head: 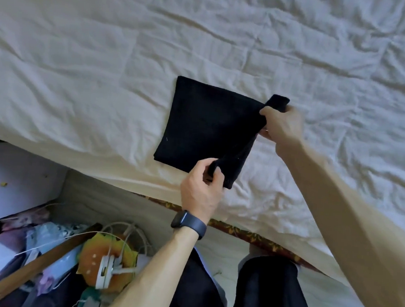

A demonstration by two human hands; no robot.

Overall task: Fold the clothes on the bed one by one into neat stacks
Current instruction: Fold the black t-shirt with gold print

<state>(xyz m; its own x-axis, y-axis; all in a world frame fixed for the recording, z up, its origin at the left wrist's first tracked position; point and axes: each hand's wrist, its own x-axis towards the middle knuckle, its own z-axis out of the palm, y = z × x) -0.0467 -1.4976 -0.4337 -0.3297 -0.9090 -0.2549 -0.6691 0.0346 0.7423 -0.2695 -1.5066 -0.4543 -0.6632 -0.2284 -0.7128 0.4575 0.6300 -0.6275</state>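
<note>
On a wrinkled cream bedsheet [106,74], near the bed's edge, lies a folded black garment [205,129], its near corner pinched by the left hand [201,189] and its far right corner gripped by the right hand [282,127].

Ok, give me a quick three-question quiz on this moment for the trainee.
1. True or false: only one hand grips the garment on the bed.
2. Which wrist wears the watch? A left, B right, C neither.
3. Fill in: the right hand pinches the garment's ___ corner (near or far from the person).
Key: 1 false, the left hand grips it too; 2 A; 3 far.
</note>
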